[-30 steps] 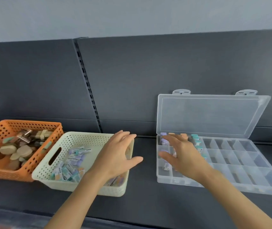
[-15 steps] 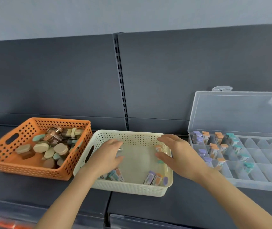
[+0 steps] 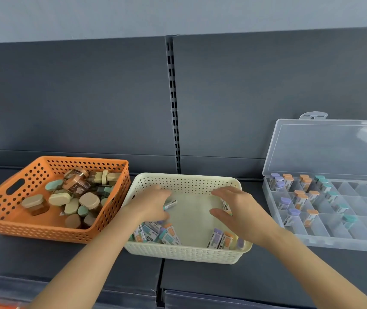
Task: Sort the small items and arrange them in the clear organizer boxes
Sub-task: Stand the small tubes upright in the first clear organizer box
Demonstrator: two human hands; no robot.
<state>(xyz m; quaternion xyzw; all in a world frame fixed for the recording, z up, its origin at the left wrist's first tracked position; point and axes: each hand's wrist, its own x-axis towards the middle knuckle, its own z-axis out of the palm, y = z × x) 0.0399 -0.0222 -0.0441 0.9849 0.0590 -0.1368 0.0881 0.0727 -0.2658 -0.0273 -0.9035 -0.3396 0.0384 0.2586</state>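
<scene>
A cream basket [image 3: 187, 250] on the dark shelf holds several small capped vials, piled at its near left [image 3: 153, 234] and near right [image 3: 221, 239]. My left hand [image 3: 149, 204] reaches into the basket's left side and pinches a small teal-tipped vial [image 3: 171, 204] between fingers and thumb. My right hand [image 3: 239, 211] is over the right side, its fingers and thumb curled round another vial [image 3: 226, 205]. The clear organizer box [image 3: 312, 243] stands open to the right, with purple, orange and teal-capped vials [image 3: 301, 198] standing in its left compartments.
An orange basket [image 3: 51, 229] of small tan, teal and brown jars sits left of the cream one, nearly touching it. The organizer's lid [image 3: 330, 148] leans against the dark back panel. A slotted upright rail [image 3: 173, 103] runs down behind the baskets.
My right hand left the organizer box and came over into the cream basket. My left hand dropped deeper into the basket. My view shifted left, so the boxes appear further right.
</scene>
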